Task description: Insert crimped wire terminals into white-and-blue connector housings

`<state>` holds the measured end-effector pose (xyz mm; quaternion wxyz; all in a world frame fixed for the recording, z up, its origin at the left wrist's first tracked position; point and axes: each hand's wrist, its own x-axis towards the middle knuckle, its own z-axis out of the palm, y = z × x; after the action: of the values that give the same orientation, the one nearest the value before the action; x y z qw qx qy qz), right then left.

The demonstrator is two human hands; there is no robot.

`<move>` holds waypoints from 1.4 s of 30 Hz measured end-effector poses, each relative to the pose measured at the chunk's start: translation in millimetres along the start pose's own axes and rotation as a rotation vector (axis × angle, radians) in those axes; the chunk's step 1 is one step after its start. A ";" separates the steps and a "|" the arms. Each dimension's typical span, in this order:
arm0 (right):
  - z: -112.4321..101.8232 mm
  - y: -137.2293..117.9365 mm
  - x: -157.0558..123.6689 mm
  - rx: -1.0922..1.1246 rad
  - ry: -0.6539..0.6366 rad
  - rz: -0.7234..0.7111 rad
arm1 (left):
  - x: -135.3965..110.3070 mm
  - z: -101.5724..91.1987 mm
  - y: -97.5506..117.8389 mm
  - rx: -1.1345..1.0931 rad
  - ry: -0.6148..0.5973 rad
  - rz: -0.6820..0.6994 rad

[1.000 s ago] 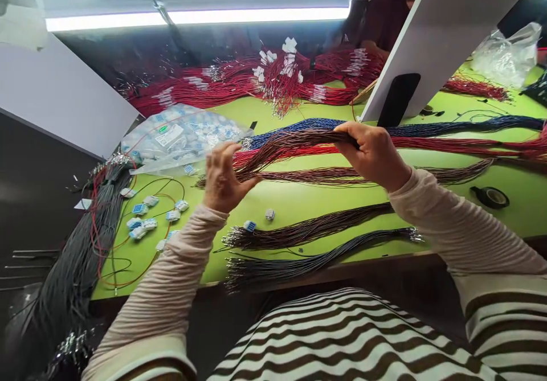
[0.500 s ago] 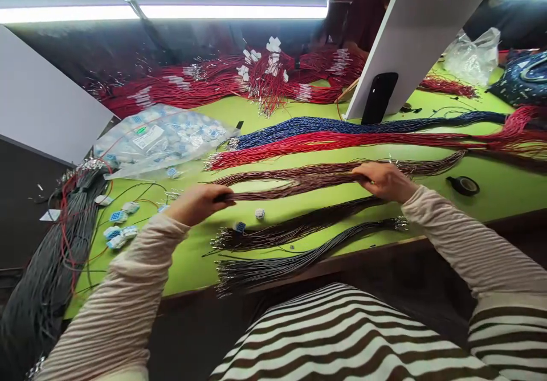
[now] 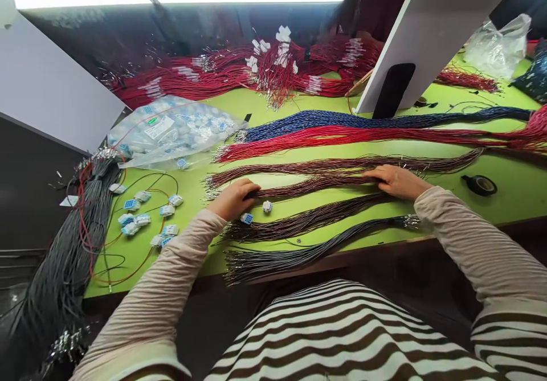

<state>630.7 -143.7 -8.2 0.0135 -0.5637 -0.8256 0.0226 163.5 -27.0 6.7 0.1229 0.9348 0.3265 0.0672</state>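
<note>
A brown wire bundle (image 3: 311, 185) stretches between my two hands along the green table. My left hand (image 3: 235, 199) is closed over its left end, near the silvery terminals. My right hand (image 3: 400, 181) has its thumb and fingers closed round the bundle's right part. Just behind lies another strand of brown wires (image 3: 290, 168), which meets the held one near the middle. In front are a darker brown bundle (image 3: 307, 217) and a grey wire bundle (image 3: 316, 247). A small white connector (image 3: 267, 206) and a blue-faced connector (image 3: 247, 218) sit close to my left hand.
Blue wires (image 3: 325, 120) and red wires (image 3: 333, 139) lie farther back. A clear bag of connectors (image 3: 171, 130) is at left, above several loose connectors (image 3: 133, 221). Dark grey wires (image 3: 64, 261) hang over the left edge. Black tape (image 3: 481, 185) lies right; a phone (image 3: 393, 90) leans on a panel.
The view has shifted, so the table appears farther right. My left hand has turned palm-down and lowered, and the brown bundle lies flatter. My right hand's fingers are straighter than before.
</note>
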 end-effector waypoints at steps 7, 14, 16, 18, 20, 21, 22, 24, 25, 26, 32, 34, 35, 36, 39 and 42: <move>8.9 11.5 -10.9 -0.038 0.000 0.037 | -30.1 -14.7 14.3 -0.168 0.275 0.009; -11.4 -18.8 -8.8 -0.180 0.005 0.127 | -53.9 -18.1 27.3 -0.399 0.091 -0.059; -24.0 -51.0 1.6 -0.128 0.104 0.074 | -53.8 -13.4 22.9 -0.402 0.016 -0.012; -31.5 -90.8 19.0 0.019 0.196 -0.033 | -53.7 -9.3 18.3 -0.393 -0.039 0.026; -30.9 -131.0 41.8 0.210 0.232 -0.170 | -54.6 -6.7 14.9 -0.389 -0.071 0.043; -27.9 -149.2 54.2 0.291 0.238 -0.233 | -55.3 -5.9 13.5 -0.391 -0.077 0.046; -23.8 -165.4 66.6 0.349 0.241 -0.275 | -56.2 -5.3 12.3 -0.395 -0.077 0.048; -15.2 -191.6 89.5 0.407 0.241 -0.322 | -57.8 -4.2 10.0 -0.405 -0.067 0.050; -11.7 -201.9 99.4 0.408 0.227 -0.332 | -58.4 -3.5 8.9 -0.409 -0.061 0.053; -9.2 -210.5 107.9 0.392 0.204 -0.334 | -58.9 -2.7 7.8 -0.411 -0.052 0.057; -8.3 -238.1 131.2 0.192 -0.009 -0.258 | -60.0 4.9 4.6 -0.397 0.050 0.063; -9.0 -240.0 132.1 0.171 -0.021 -0.254 | -59.8 7.7 4.5 -0.392 0.070 0.063; -8.9 -240.1 132.2 0.167 -0.020 -0.252 | -59.4 9.0 4.5 -0.389 0.071 0.063; -8.4 -239.9 132.2 0.163 -0.017 -0.250 | -58.9 10.1 4.5 -0.385 0.072 0.063; -4.8 -239.5 131.1 0.157 0.011 -0.249 | -57.0 11.9 5.0 -0.383 0.072 0.068; 0.1 -240.0 128.9 0.160 0.051 -0.285 | -57.4 10.4 6.4 -0.399 0.063 0.055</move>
<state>360.5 -110.9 3.9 0.0825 -0.4382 -0.8922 0.0718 124.8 -69.8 -4.1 0.2934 0.8979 0.2846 0.1633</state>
